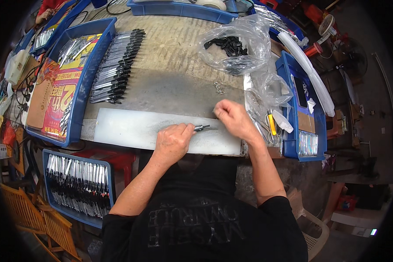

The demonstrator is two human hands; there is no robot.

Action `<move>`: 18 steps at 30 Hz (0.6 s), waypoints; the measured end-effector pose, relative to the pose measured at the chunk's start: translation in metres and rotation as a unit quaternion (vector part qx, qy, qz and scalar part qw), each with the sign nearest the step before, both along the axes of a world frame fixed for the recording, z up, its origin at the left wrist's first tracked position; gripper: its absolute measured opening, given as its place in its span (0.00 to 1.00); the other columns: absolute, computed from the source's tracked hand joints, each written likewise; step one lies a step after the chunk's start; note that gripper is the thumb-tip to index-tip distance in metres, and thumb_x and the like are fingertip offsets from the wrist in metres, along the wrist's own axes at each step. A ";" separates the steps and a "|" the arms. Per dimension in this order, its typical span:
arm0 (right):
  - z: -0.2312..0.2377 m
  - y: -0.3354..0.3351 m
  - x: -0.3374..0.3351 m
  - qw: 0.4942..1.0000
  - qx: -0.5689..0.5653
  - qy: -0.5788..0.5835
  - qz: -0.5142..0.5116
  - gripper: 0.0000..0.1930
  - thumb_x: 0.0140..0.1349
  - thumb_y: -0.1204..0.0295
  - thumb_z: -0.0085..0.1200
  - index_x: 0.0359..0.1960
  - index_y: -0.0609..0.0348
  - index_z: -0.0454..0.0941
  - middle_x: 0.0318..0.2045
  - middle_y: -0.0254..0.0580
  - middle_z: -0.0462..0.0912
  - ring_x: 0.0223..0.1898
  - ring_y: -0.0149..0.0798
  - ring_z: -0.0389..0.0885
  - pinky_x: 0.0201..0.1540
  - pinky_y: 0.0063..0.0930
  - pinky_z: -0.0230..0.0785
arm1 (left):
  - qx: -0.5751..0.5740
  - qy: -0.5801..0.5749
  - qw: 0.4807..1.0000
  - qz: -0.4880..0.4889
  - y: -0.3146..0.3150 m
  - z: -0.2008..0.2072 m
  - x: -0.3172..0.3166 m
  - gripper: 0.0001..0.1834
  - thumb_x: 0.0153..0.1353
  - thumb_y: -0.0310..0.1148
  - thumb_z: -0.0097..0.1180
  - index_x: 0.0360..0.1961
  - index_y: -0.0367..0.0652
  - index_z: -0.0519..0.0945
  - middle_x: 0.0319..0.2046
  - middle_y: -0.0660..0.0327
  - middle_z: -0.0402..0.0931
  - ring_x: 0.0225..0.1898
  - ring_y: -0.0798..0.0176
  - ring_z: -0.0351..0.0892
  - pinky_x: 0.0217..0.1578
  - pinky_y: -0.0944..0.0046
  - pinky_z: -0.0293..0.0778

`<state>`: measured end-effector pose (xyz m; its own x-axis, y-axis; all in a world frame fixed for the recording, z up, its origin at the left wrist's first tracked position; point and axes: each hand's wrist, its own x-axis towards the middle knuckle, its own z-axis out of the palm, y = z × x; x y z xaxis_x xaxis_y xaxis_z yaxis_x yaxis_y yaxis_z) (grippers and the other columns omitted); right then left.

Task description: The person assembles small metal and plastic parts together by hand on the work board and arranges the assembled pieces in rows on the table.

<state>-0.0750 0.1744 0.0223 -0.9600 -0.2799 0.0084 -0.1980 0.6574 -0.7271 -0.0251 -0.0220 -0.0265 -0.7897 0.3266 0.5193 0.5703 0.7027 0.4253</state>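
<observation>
My left hand [174, 142] is closed around a slim silver and black pen-like part [202, 128] whose tip sticks out to the right. It rests over a grey metal sheet [126, 126] at the front edge of the workbench. My right hand [232, 118] sits just right of that tip with fingers pinched together; whatever small piece it holds is hidden. A neat row of the same black and silver parts [118, 65] lies on the bench to the upper left. A clear plastic bag with small black pieces [233, 46] stands behind my right hand.
A blue tray lined with colourful paper [81, 87] sits at left, another blue tray full of finished parts [78, 185] below the bench. A blue bin [301, 113] and clear bags are at right. Small metal bits [219, 87] lie scattered mid-bench. Wooden chair [35, 218] at lower left.
</observation>
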 end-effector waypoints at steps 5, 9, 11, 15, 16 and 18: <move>0.009 -0.021 0.019 0.994 0.055 0.012 0.092 0.09 0.56 0.70 0.48 0.28 0.66 0.72 0.24 0.52 0.75 0.29 0.51 0.74 0.32 0.37 0.65 | -0.016 0.009 1.000 0.000 0.000 -0.001 0.001 0.08 0.48 0.30 0.58 0.28 0.42 0.71 0.16 0.62 0.65 0.19 0.60 0.72 0.19 0.61 0.68; 0.008 -0.024 0.021 0.990 0.088 0.001 0.107 0.09 0.55 0.71 0.48 0.28 0.66 0.73 0.26 0.54 0.76 0.31 0.54 0.74 0.34 0.41 0.65 | -0.025 0.018 1.000 -0.002 0.002 -0.001 0.001 0.09 0.47 0.31 0.58 0.28 0.42 0.71 0.16 0.62 0.65 0.18 0.61 0.71 0.19 0.62 0.68; 0.006 -0.025 0.021 0.989 0.095 0.009 0.109 0.08 0.55 0.71 0.48 0.27 0.66 0.73 0.25 0.54 0.76 0.31 0.54 0.74 0.34 0.41 0.65 | -0.028 0.022 0.999 0.000 0.002 -0.001 0.002 0.09 0.47 0.30 0.57 0.28 0.42 0.71 0.16 0.62 0.65 0.18 0.61 0.71 0.18 0.62 0.68; 0.007 -0.028 0.020 0.986 0.123 0.012 0.110 0.08 0.54 0.72 0.48 0.26 0.66 0.74 0.24 0.55 0.76 0.30 0.55 0.75 0.34 0.42 0.65 | -0.046 0.037 0.998 -0.002 0.001 -0.004 0.003 0.09 0.47 0.30 0.57 0.29 0.41 0.72 0.16 0.62 0.65 0.18 0.62 0.70 0.18 0.62 0.67; 0.008 -0.029 0.020 0.986 0.123 0.012 0.110 0.08 0.54 0.72 0.48 0.26 0.66 0.74 0.24 0.55 0.76 0.30 0.55 0.75 0.34 0.42 0.65 | -0.049 0.038 0.998 -0.001 0.001 -0.005 0.003 0.09 0.47 0.30 0.57 0.30 0.41 0.72 0.16 0.63 0.65 0.18 0.62 0.70 0.18 0.63 0.67; 0.009 -0.031 0.020 0.986 0.130 0.002 0.108 0.09 0.54 0.72 0.46 0.26 0.67 0.75 0.25 0.57 0.77 0.30 0.57 0.75 0.35 0.46 0.65 | -0.056 0.041 0.998 -0.003 0.001 -0.002 0.003 0.09 0.47 0.30 0.57 0.30 0.40 0.73 0.16 0.63 0.65 0.18 0.62 0.70 0.18 0.63 0.67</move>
<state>-0.0548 0.1435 0.0316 -0.8775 -0.4715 -0.0876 -0.3563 0.7632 -0.5391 -0.0222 -0.0207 -0.0289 -0.7445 0.3901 0.5418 0.6037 0.7400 0.2967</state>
